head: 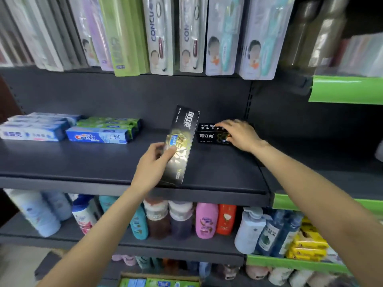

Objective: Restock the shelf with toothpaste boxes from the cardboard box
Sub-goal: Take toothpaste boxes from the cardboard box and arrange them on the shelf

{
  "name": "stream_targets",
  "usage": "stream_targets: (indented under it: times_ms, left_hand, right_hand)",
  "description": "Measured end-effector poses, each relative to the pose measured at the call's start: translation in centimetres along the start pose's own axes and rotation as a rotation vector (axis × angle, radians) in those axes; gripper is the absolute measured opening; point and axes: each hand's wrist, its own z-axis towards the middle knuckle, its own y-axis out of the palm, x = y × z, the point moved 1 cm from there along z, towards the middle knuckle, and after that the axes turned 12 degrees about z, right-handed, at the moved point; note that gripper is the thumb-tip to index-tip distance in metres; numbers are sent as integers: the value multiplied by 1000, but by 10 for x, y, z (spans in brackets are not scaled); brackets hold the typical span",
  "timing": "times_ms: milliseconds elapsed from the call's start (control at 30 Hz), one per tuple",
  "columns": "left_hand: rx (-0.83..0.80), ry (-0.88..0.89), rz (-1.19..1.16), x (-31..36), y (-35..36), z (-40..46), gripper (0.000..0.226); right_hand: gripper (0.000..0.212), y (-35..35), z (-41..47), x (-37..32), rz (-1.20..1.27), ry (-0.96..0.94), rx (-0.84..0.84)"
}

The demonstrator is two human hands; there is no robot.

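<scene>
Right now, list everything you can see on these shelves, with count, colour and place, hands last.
Black toothpaste box: one, black and gold, held above the shelf.
Black box stack: count unclear, middle shelf, right.
Crest boxes: several, blue and green, shelf left.
Toothbrush packs: many, hanging above.
Bottles: many, mixed colours, lower shelf.
Cardboard box: one, bottom edge.
Left hand: grips the held box.
Right hand: rests on the stack.
</scene>
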Motion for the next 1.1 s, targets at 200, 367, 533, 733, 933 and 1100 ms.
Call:
stream_targets:
  times_ms: [200,367,533,733,933,1100]
  left_hand:
    - [40,-117,-79,7,24,27,32]
    - [-15,-144,-265,23,49,23,33]
    - [-128,24,144,27,67,19,32]
    - [-142,333,1044,6,60,20,48]
    - [-147,322,1045,-5,57,23,46]
    - [-62,363,833,-4,50,13,39]
  right_hand:
    - [46,16,14,-17,485,114,112]
    - [50,-9,-29,-74,1106,162,-9]
    - [56,-30,-39,-68,988,64,52]
    - [56,-25,-19,-36,145,-67,35]
    - [65,11,9,-6,-55,157,28]
    - [51,14,-16,-48,88,81,224]
